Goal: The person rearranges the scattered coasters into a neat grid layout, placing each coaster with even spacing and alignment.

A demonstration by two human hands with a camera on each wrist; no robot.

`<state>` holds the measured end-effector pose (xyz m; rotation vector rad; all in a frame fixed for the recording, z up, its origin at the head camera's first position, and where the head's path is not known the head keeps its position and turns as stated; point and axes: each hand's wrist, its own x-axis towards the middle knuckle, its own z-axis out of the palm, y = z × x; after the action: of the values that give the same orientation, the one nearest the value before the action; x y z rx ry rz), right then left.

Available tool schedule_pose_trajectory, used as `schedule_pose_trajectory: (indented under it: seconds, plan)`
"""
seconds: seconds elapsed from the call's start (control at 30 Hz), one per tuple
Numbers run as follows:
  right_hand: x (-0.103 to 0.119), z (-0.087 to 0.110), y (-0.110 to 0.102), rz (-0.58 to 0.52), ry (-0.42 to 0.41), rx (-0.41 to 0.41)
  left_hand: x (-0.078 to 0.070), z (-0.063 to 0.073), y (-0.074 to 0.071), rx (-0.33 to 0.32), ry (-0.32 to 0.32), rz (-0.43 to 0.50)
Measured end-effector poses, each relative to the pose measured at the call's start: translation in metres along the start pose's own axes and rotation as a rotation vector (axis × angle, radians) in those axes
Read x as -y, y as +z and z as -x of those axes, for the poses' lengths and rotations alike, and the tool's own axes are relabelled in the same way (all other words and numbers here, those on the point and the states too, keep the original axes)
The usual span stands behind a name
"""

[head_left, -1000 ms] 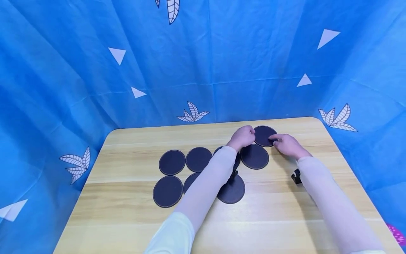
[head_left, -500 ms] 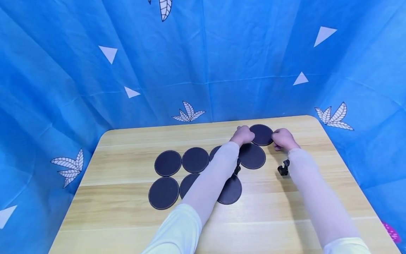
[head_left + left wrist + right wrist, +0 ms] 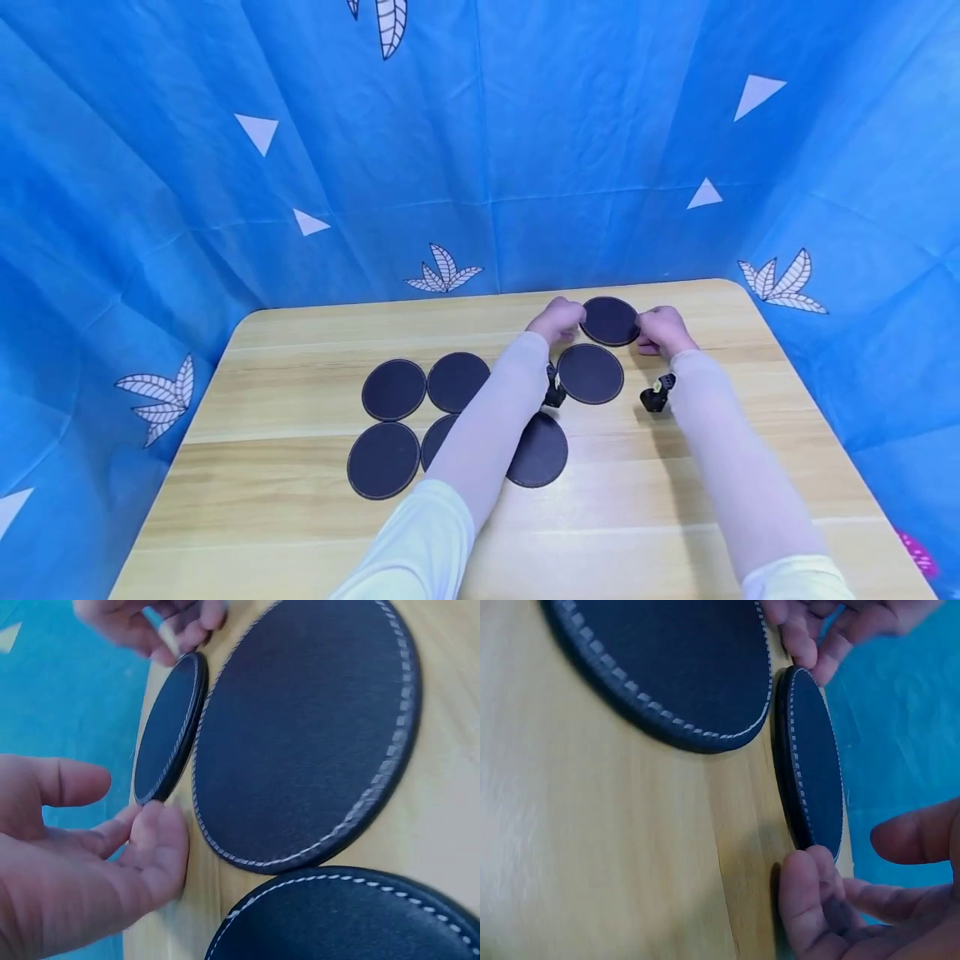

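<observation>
A round black coaster (image 3: 611, 321) with a pale stitched rim lies near the table's back edge, between both hands. My left hand (image 3: 557, 319) touches its left edge with the fingertips. At the opposite edge are the fingers of my right hand (image 3: 663, 331). In the left wrist view, the left thumb (image 3: 75, 782) stands apart from the coaster (image 3: 166, 731). The right thumb (image 3: 911, 834) likewise stays off it in the right wrist view. Just in front is another coaster (image 3: 591, 375), a narrow gap between them.
More black coasters stand in two rows to the left, such as the back left one (image 3: 393, 389) and the front left one (image 3: 383, 460). My left forearm (image 3: 491, 425) covers part of the rows. A blue curtain (image 3: 360, 167) hangs behind the wooden table (image 3: 247, 467).
My right hand has drawn its fingers from over the coaster to its right edge. The coaster has shifted slightly left and away from the one in front. The head view has also moved a little.
</observation>
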<state>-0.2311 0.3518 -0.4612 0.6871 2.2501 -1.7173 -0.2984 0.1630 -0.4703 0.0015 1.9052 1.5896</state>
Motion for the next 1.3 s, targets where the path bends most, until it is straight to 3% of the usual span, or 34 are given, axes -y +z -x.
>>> schedule_pose_trajectory:
  seconds: [0.17, 0.47, 0.6, 0.7, 0.97, 1.13, 1.3]
  plan:
    - [-0.003, -0.002, 0.002, -0.127, 0.075, -0.021, 0.001, 0.001, -0.011, 0.024, -0.049, 0.138]
    - [0.004, -0.002, 0.006, -0.352, 0.083, 0.000, 0.007, 0.000, -0.005, -0.116, 0.078, -0.079]
    - [0.011, -0.001, 0.011, -0.397, 0.024, -0.011, 0.008, -0.002, -0.003, -0.191, 0.093, -0.077]
    - [0.014, -0.001, 0.014, -0.361, -0.049, 0.014, 0.008, -0.002, -0.004, -0.221, 0.108, -0.058]
    - [0.011, 0.000, 0.019, -0.196, -0.203, 0.089, 0.011, 0.004, -0.008, -0.203, 0.192, -0.010]
    - [0.013, 0.006, 0.022, -0.212, -0.258, 0.141, 0.011, 0.013, -0.017, -0.122, 0.245, -0.001]
    - [0.015, 0.009, 0.027, -0.213, -0.263, 0.152, 0.015, 0.019, -0.023, -0.064, 0.273, 0.029]
